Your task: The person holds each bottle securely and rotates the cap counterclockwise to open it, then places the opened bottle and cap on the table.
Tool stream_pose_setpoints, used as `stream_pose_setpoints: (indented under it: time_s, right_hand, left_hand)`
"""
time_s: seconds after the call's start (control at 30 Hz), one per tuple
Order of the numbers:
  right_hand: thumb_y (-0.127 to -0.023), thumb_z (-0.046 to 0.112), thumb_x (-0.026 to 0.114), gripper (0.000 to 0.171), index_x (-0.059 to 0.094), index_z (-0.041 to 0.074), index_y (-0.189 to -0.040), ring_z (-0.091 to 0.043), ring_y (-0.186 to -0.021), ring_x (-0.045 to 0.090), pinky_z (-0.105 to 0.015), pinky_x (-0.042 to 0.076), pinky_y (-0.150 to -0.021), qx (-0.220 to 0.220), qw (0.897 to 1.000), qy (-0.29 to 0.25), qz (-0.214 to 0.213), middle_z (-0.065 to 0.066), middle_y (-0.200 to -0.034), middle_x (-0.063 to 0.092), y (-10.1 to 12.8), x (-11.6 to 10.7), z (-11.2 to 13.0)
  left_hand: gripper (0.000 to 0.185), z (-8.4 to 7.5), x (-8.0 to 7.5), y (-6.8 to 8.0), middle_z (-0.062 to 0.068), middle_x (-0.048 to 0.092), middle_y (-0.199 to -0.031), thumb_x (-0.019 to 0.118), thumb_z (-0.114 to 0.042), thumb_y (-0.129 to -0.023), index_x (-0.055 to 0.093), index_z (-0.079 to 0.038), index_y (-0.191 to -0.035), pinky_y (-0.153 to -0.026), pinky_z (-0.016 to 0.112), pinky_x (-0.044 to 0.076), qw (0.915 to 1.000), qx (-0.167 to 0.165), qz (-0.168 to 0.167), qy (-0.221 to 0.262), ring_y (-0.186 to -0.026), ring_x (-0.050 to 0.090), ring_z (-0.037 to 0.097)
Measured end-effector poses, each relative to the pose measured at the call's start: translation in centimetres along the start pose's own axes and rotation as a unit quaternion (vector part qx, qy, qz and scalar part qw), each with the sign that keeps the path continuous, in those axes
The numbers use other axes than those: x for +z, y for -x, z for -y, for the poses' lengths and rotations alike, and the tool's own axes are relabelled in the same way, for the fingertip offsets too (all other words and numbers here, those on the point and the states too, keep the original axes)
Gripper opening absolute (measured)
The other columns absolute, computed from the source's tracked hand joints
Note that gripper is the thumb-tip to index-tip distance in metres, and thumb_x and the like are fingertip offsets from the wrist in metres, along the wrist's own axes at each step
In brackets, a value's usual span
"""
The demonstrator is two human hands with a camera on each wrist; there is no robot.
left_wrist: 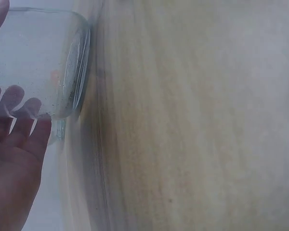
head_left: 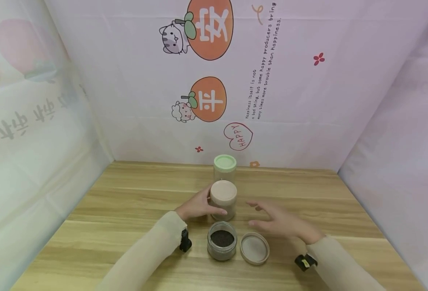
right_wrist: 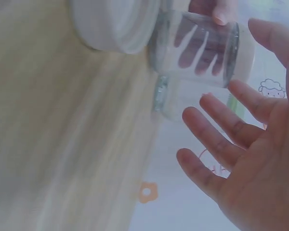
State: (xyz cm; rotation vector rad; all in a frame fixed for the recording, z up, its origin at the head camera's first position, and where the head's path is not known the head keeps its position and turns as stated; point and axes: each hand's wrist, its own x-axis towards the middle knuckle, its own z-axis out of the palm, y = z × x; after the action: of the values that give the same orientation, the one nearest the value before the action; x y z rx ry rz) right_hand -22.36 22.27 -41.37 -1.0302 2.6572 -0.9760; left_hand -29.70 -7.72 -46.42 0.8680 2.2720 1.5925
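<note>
Near edge of tabletop (head_left: 101, 210), mid: open glass jar (head_left: 222, 240) w/ dark granules inside, no lid on it; its loose lid (head_left: 255, 248) lies flat just beside it on the right, inner side up. Both sleeves come in from the near edge, black wrist device on each. Just behind the open jar, abt tabletop center: jar w/ pinkish lid (head_left: 223, 199), upright, lid on, brownish contents low in the glass. Left hand (head_left: 198, 205) grips it from the left side, fingers and thumb curled round the glass wall; left wrist view shows fingertips (left_wrist: 20, 98) thru the clear glass. Right hand (head_left: 280, 221) to the right of that jar, near but apart from it, grip wide, fingers spread and fairly straight, holding nothing, palm turned toward the jar; in right wrist view, fingers (right_wrist: 216, 139) are splayed w/ the glass close by. Can't tell if it rests on the wood or hovers. Further back, toward far edge, right behind the pink-lid jar: third jar w/ green lid (head_left: 225, 169), upright, closed, looks clear inside. Behind far edge: pinkish backdrop w/ cartoon prints.
</note>
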Motion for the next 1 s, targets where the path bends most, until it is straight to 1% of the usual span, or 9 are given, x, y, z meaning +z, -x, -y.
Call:
stream_pose_setpoints:
  time_s: [0.17, 0.27, 0.37, 0.43, 0.5, 0.6, 0.73, 0.8, 1.0]
  right_hand:
    - [-0.097, 0.038, 0.068, 0.062, 0.046, 0.007, -0.146, -0.036, -0.125, 0.052, -0.056, 0.048, -0.097, 0.012, 0.999, 0.019, -0.025, -0.014, -0.143, 0.052, -1.8, -0.8, 0.8]
    - [-0.096, 0.036, 0.070, 0.061, 0.047, 0.008, -0.146, -0.036, -0.125, 0.052, -0.055, 0.048, -0.098, 0.004, 0.999, 0.034, -0.042, -0.013, -0.143, 0.052, -3.1, -1.1, 1.3]
    - [-0.094, 0.043, 0.070, 0.065, 0.049, 0.011, -0.146, -0.033, -0.126, 0.052, -0.054, 0.048, -0.099, 0.007, 0.997, 0.059, -0.053, -0.010, -0.144, 0.052, -4.5, -1.2, 1.8]
    - [-0.092, 0.048, 0.071, 0.068, 0.050, 0.012, -0.146, -0.031, -0.127, 0.052, -0.053, 0.047, -0.100, 0.000, 0.995, 0.083, -0.060, -0.009, -0.142, 0.053, -5.4, -1.1, 2.0]
    - [-0.090, 0.053, 0.071, 0.072, 0.051, 0.011, -0.145, -0.028, -0.126, 0.052, -0.051, 0.047, -0.101, -0.004, 0.992, 0.109, -0.065, -0.009, -0.139, 0.054, -6.2, -0.9, 2.3]
    - [-0.089, 0.053, 0.072, 0.075, 0.051, 0.007, -0.144, -0.028, -0.124, 0.053, -0.049, 0.047, -0.102, -0.021, 0.989, 0.133, -0.067, -0.013, -0.136, 0.055, -7.3, -0.8, 2.8]
    - [-0.087, 0.052, 0.074, 0.077, 0.051, 0.007, -0.145, -0.027, -0.120, 0.054, -0.046, 0.049, -0.098, -0.022, 0.987, 0.149, -0.062, -0.014, -0.135, 0.054, -8.4, -0.5, 3.5]
    - [-0.086, 0.053, 0.075, 0.078, 0.051, 0.006, -0.144, -0.027, -0.118, 0.054, -0.045, 0.051, -0.095, -0.019, 0.985, 0.158, -0.066, -0.015, -0.135, 0.055, -8.9, -0.3, 3.8]
    - [-0.083, 0.062, 0.074, 0.087, 0.051, 0.005, -0.145, -0.028, -0.115, 0.056, -0.044, 0.053, -0.087, 0.007, 0.978, 0.197, -0.066, -0.015, -0.134, 0.056, -10.0, 0.3, 4.2]
  left_hand:
    - [0.097, 0.3, 0.1, -0.1, -0.004, 0.047, -0.146, 0.087, -0.024, -0.081, 0.027, -0.025, -0.157, -0.114, 0.043, 0.033, 0.9999, -0.008, 0.001, 0.006, -0.136, 0.043, 0.015]
    - [0.096, 0.2, 0.1, 0.0, -0.004, 0.047, -0.147, 0.087, -0.024, -0.081, 0.027, -0.026, -0.157, -0.114, 0.043, 0.033, 0.9999, -0.010, 0.003, 0.012, -0.136, 0.042, 0.015]
    - [0.095, 0.2, 0.0, 0.0, -0.005, 0.047, -0.147, 0.086, -0.023, -0.082, 0.027, -0.028, -0.157, -0.113, 0.044, 0.034, 0.9998, -0.004, 0.009, 0.014, -0.136, 0.042, 0.015]
    - [0.094, 0.3, -0.1, -0.1, -0.005, 0.047, -0.146, 0.085, -0.022, -0.083, 0.027, -0.028, -0.156, -0.113, 0.045, 0.034, 0.9998, 0.003, 0.013, 0.016, -0.135, 0.043, 0.015]
    - [0.093, 0.3, -0.1, -0.1, -0.005, 0.047, -0.146, 0.085, -0.022, -0.083, 0.028, -0.028, -0.156, -0.113, 0.044, 0.035, 0.9998, 0.009, 0.015, 0.013, -0.135, 0.044, 0.015]
    - [0.093, 0.1, -0.2, -0.1, -0.003, 0.046, -0.147, 0.085, -0.023, -0.083, 0.027, -0.027, -0.156, -0.113, 0.045, 0.035, 0.9997, 0.015, 0.017, 0.013, -0.135, 0.044, 0.017]
    - [0.094, -0.3, -0.2, 0.2, -0.002, 0.043, -0.149, 0.085, -0.021, -0.084, 0.025, -0.026, -0.157, -0.113, 0.044, 0.035, 0.9995, 0.015, 0.019, 0.018, -0.136, 0.043, 0.018]
    - [0.094, -0.5, -0.1, 0.3, -0.001, 0.042, -0.150, 0.084, -0.020, -0.084, 0.025, -0.026, -0.157, -0.113, 0.043, 0.034, 0.9994, 0.014, 0.021, 0.022, -0.136, 0.042, 0.018]
    - [0.093, -0.7, 0.0, 0.3, -0.003, 0.041, -0.151, 0.081, -0.017, -0.087, 0.022, -0.029, -0.158, -0.114, 0.043, 0.033, 0.9992, 0.010, 0.028, 0.027, -0.136, 0.042, 0.016]
